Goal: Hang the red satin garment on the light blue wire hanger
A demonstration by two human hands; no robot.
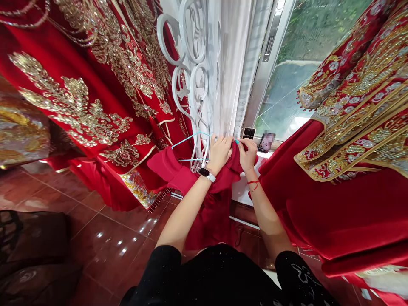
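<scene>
Being gripped by the closed left hand (219,154) and right hand (247,154), the red garment (219,187) is held bunched at the tip of a blue hanger (191,146), its weight seemingly taken off the hanger, which is hooked on a white scroll rack (191,55).

Two hands (219,154) are seen, and one watch (206,174), one red string (253,183), one blue hanger (186,140), two phones (249,133) and three red garments (63,76) are counted, along with one white curtain (229,63).
</scene>
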